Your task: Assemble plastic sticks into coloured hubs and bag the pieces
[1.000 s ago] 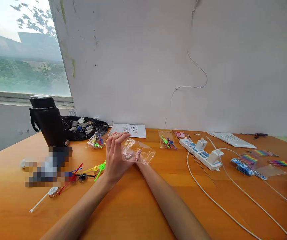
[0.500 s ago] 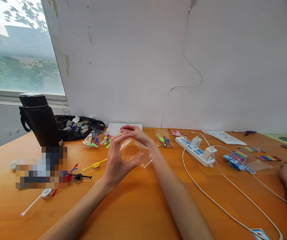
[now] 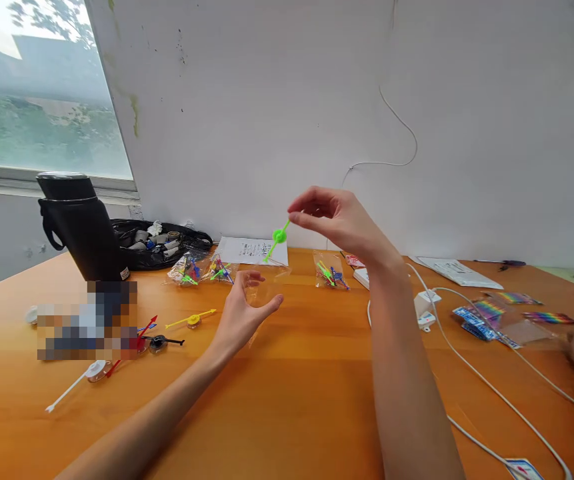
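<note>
Above the table (image 3: 287,400), right hand (image 3: 341,220) pinching green spinner (image 3: 279,236), left hand (image 3: 247,310) holding clear bag (image 3: 267,283)

Makeshift packing room: bagged toys (image 3: 331,275), desk (image 3: 287,413)

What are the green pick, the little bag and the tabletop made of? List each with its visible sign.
Green pick: seemingly plastic, neon, with a moulded disc on a thin stem.
Little bag: thin clear plastic film; the wood shows through.
Tabletop: wood or wood-look laminate, orange, grained, slightly glossy.
</note>
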`<state>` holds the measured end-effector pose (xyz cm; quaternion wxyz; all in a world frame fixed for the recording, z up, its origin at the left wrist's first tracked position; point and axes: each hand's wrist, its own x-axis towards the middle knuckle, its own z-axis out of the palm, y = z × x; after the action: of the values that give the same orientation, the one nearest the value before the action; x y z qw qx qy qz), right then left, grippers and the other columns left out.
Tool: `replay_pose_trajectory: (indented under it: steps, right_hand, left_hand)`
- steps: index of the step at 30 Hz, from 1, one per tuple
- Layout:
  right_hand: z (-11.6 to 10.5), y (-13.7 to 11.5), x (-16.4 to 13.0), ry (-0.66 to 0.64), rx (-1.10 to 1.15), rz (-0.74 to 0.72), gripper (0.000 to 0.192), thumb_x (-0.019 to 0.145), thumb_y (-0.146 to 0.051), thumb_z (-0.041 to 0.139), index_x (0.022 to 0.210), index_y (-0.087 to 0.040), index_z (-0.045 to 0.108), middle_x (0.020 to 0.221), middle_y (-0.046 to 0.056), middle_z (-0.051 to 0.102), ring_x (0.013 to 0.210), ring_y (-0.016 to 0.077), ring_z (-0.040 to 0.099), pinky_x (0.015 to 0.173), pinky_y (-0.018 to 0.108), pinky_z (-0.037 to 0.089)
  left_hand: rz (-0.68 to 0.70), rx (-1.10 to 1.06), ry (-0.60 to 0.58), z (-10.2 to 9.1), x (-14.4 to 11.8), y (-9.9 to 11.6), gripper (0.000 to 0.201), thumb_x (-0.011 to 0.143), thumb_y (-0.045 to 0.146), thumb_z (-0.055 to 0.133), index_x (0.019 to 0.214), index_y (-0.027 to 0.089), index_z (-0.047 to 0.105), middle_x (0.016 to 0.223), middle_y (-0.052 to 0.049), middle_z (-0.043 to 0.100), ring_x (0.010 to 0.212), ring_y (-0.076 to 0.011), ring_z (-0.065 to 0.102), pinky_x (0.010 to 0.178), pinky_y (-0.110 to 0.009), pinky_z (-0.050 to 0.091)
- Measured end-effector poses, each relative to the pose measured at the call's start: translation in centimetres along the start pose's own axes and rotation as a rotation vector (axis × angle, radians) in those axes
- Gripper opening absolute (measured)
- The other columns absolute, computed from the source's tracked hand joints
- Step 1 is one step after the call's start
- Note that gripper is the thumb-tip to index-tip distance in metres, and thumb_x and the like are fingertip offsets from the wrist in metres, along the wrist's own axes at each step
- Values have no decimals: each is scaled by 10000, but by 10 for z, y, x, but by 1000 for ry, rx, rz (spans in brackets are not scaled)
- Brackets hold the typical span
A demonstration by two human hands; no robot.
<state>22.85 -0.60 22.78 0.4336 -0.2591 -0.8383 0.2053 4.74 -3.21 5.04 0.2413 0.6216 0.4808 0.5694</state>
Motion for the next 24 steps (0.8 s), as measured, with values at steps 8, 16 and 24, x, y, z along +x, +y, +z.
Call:
replay_pose_trajectory:
  steps: [8, 16, 24]
  right_hand:
    - [32, 15, 6, -450, -139, 120, 114, 792, -219, 629, 861, -167, 704, 879, 35, 716, 782, 130, 618, 646, 235, 439]
    - [72, 18, 7, -603, -237, 226, 181, 796, -272, 648, 955, -186, 656, 839, 16, 724, 722, 130, 627, 576, 214, 401]
    - [67, 30, 8, -538, -410, 245, 215, 802, -233, 663, 1008, -190, 621, 938, 34, 706, 729, 126, 607, 566, 215, 369]
  left_hand:
    - [-54, 28, -23, 5, -1, -11, 508, 753, 436, 751, 1118, 215, 475, 1152, -66, 584, 1126, -242, 554, 1000, -397, 380]
    - [-75, 14, -33, 5, 3, -17, 495, 742, 386, 757, 1108, 216, 472, 1155, -66, 591, 1131, -250, 560, 953, -394, 415]
    - [-79, 60, -67, 10, 2, -32, 583, 684, 353, 791, 1126, 207, 440, 1169, -78, 555, 1129, -250, 522, 962, -400, 399]
